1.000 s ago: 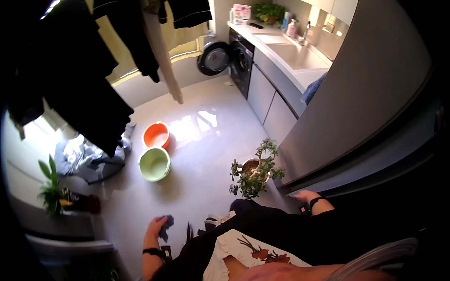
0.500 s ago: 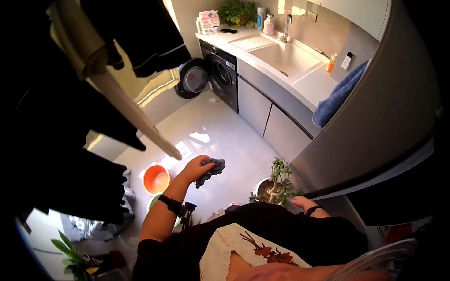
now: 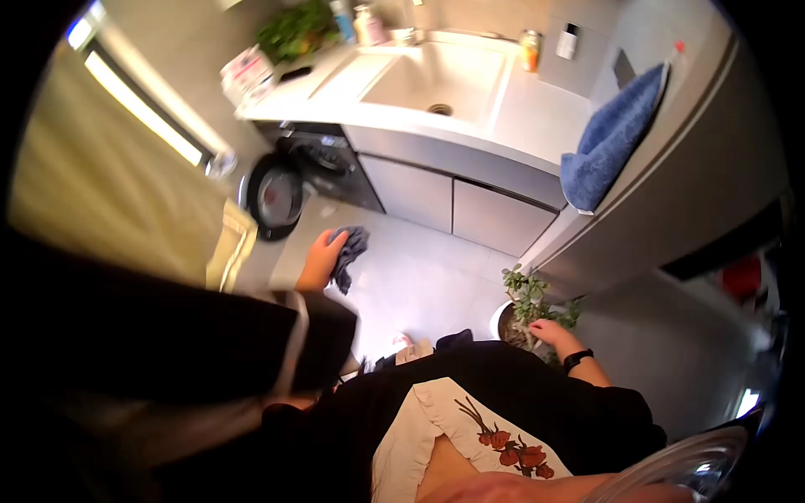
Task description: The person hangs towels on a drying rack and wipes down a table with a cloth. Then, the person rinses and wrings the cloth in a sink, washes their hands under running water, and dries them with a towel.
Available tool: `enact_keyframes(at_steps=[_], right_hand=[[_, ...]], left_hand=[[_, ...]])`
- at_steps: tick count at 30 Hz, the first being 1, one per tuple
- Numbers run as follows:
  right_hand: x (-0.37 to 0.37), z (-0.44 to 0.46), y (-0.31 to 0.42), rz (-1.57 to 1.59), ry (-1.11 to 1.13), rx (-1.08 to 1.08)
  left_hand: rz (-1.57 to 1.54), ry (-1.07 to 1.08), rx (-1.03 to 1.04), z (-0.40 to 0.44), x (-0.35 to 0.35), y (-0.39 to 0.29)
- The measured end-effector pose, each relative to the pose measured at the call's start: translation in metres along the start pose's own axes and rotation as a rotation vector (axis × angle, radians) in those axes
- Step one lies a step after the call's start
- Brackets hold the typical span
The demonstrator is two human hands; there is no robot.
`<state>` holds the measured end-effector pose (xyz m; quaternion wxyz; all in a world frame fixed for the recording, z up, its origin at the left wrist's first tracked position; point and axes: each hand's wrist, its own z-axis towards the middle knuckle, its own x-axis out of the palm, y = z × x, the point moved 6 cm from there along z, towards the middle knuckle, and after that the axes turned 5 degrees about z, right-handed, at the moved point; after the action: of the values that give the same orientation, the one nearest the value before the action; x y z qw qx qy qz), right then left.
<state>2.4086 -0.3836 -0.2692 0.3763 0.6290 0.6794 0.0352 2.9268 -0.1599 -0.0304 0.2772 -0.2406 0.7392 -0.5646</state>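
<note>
My left hand (image 3: 318,261) is closed round a crumpled dark grey cloth (image 3: 350,255), held out above the floor. A dark hanging garment (image 3: 251,335) hides most of my left forearm. My right hand (image 3: 550,333) hangs at my right side, its fingers loosely bent and apart, with nothing seen in them. In view it overlaps a leafy potted plant (image 3: 528,293) in a white pot; whether it touches the plant I cannot tell.
A washing machine (image 3: 323,159) stands ahead with its round door (image 3: 275,197) swung open. Right of it are cabinets (image 3: 503,214) under a sink (image 3: 428,84). A blue towel (image 3: 612,138) hangs at the right. A yellow curtain (image 3: 126,176) fills the left.
The view has moved forward and turned, bringing the sink and cabinets closer. The orange bucket has left view. My left hand still holds the cloth; the hanging garment now covers its forearm.
</note>
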Motion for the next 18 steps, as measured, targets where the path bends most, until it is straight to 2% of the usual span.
enact_keyframes(at_steps=[2,6,8,12,16,18], right_hand=[[0.009,-0.023,0.007,0.078,-0.077,0.144],[0.026,-0.033,0.03,0.347,-0.146,0.146],[0.015,-0.047,0.068,0.411,-0.211,0.129],[-0.039,-0.03,0.123,0.538,-0.279,0.037],[-0.139,0.035,0.191,0.469,-0.321,-0.258],[-0.186,0.067,0.239,0.523,-0.281,-0.312]], left_hand=[[-0.1,-0.04,-0.061,0.046,-0.032,0.023],[-0.192,0.103,-0.155,0.12,-0.055,0.027],[-0.197,0.144,-0.173,0.148,-0.059,0.018],[-0.214,0.242,-0.113,0.223,-0.036,-0.019],[-0.25,0.237,-0.093,0.288,-0.011,-0.046],[-0.243,0.216,-0.113,0.31,-0.011,-0.055]])
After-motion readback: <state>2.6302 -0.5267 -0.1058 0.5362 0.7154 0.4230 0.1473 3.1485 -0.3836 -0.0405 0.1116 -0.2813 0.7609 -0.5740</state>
